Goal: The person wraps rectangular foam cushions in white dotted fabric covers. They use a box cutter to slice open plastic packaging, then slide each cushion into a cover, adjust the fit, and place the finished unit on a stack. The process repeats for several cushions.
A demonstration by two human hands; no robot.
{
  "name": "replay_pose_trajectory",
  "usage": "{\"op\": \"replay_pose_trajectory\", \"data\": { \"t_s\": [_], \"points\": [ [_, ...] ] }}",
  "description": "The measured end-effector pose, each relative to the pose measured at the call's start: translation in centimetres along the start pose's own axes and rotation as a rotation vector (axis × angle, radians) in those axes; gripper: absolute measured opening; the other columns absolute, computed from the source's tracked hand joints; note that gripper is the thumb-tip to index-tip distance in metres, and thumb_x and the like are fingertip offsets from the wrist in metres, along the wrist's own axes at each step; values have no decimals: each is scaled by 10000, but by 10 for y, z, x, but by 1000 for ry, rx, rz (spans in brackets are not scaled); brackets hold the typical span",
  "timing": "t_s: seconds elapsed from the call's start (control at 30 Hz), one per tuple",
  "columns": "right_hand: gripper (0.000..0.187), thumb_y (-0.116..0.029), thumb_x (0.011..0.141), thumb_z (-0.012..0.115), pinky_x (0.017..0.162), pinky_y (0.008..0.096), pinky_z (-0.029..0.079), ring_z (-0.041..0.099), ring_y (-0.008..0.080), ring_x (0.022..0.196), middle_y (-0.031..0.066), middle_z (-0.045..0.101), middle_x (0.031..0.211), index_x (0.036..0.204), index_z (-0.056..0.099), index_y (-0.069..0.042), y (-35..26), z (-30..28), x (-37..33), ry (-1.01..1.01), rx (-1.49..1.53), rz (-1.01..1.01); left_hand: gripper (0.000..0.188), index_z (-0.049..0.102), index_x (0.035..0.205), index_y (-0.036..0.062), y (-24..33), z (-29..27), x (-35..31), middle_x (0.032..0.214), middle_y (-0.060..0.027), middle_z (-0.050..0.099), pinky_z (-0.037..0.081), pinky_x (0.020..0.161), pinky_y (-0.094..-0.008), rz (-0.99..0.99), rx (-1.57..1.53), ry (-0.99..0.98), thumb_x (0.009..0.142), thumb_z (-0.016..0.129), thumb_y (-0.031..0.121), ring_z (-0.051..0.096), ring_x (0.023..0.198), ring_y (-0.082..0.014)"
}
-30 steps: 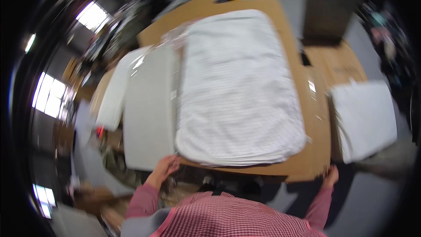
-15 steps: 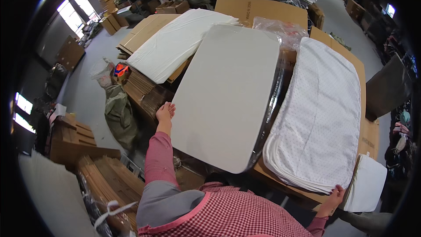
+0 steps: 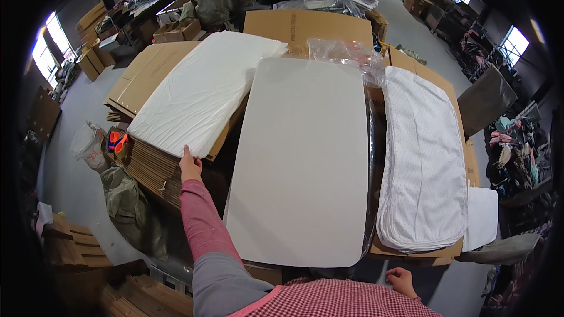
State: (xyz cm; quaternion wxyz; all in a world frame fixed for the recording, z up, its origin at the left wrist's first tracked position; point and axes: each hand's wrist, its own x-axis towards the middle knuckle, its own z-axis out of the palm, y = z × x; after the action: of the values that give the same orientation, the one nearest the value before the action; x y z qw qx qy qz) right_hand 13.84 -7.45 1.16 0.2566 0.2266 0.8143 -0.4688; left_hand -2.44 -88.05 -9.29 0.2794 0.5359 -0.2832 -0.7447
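Note:
My left hand (image 3: 191, 165) is at the near corner of a thin white sheet (image 3: 202, 85), its fingers closed on the edge. That sheet lies creased on top of a white stack at the left. In front of me lies a large grey-white board (image 3: 302, 158) with rounded corners. My right hand (image 3: 402, 282) hangs low by the table's front edge, fingers curled in, with nothing visible in it. Beyond it, at the right, rests a stack of white dotted fabric pieces (image 3: 420, 158) with rounded corners, apart from the hand.
Flattened cardboard (image 3: 155, 167) is stacked at the left, with orange-handled scissors (image 3: 120, 142) on it. A cardboard sheet (image 3: 329, 29) and clear plastic bag (image 3: 346, 58) lie at the far side. A folded white cloth (image 3: 482, 217) is at the right; a green sack (image 3: 126, 199) slumps at the left.
My left hand has gone from the board's left edge to the white sheet's corner. My right hand has left the fabric stack's near corner and drawn back toward me. The view has shifted.

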Motion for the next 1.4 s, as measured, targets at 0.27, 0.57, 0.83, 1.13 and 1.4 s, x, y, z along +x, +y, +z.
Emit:
{"op": "replay_pose_trajectory", "data": {
  "t_s": [0.27,0.57,0.83,1.13,1.4],
  "points": [
    [270,-243,917,678,686,247,484,604,102,785,42,689,886,1056,681,-11,-160,103,68,-363,12,-336,221,594,1089,37,33,58,-157,838,-110,631,558,680,-322,-13,-419,-751,964,584,220,623,727,-233],
    [781,-512,751,782,775,394,521,654,365,874,230,662,1031,1063,592,178,-269,220,99,-304,-38,-518,462,486,1380,22,-217,-117,-335,1402,-159,500,335,1104,-455,547,1149,-1269,982,545,248,442,1306,-292],
    [727,-462,785,736,922,424,498,586,443,1047,343,398,1312,1138,566,150,-120,133,139,106,-652,-406,434,519,1346,28,-167,-146,-297,1346,-152,543,394,1048,-446,77,582,-703,981,513,264,500,1238,-289],
    [916,-628,772,697,945,438,471,582,479,1041,405,510,1193,1105,558,214,-109,115,161,37,-739,-375,417,557,1308,35,-157,-176,-257,1283,-144,591,460,985,-437,31,160,-393,981,478,282,565,1161,-286],
    [797,-575,771,739,888,430,501,613,410,1031,326,612,1118,1093,612,144,-156,78,121,-22,-661,-349,518,585,1258,16,-108,-203,-258,1234,-134,626,509,939,-410,136,90,-436,1004,396,426,621,1083,-283]
  ]
}}
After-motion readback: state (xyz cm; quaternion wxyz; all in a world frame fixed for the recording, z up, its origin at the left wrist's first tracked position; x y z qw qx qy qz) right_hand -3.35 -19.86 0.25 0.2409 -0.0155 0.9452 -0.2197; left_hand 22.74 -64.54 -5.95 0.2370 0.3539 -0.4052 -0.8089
